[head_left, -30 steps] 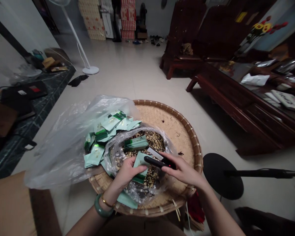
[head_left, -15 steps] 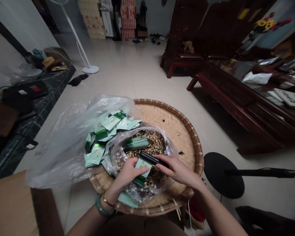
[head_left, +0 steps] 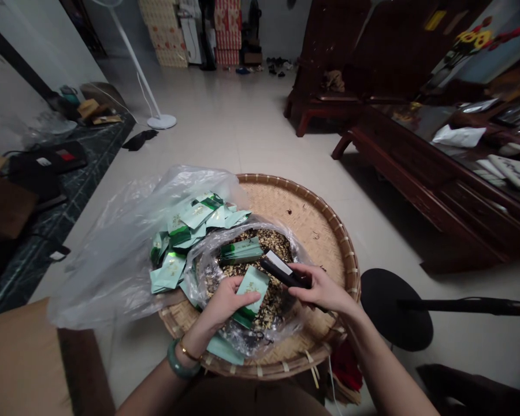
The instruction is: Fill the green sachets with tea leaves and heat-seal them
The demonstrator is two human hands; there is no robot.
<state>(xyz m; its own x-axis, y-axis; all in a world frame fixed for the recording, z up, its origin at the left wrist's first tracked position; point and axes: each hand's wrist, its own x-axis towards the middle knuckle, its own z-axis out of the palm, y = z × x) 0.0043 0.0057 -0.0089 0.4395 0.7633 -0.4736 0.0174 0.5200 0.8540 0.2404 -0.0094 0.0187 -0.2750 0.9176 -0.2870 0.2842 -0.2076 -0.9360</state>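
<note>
My left hand (head_left: 226,305) pinches a light-green sachet (head_left: 255,284) between thumb and fingers, above an open clear plastic bag (head_left: 199,271) of dried, yellow-and-dark tea-like bits (head_left: 274,245). In my right hand (head_left: 323,290) is a black hair straightener (head_left: 283,270), its pale flat plate showing. The straightener's tip is just right of the sachet's top edge, apart from it. A stack of green sachets (head_left: 242,249) lies on the dried bits. To the left, many more sachets (head_left: 195,216) are heaped on a large clear plastic bag (head_left: 125,254).
A round woven bamboo tray (head_left: 351,254) bears the bags. Right of it stands a black round base with a pole (head_left: 396,309). A dark wooden table (head_left: 416,190) is beyond. Cardboard (head_left: 21,358) lies at lower left, and a white stand fan (head_left: 161,121) stands farther off.
The straightener has moved off the sachet's top edge to the right and turned, so its pale plate now shows. My left hand keeps the sachet in nearly the same place.
</note>
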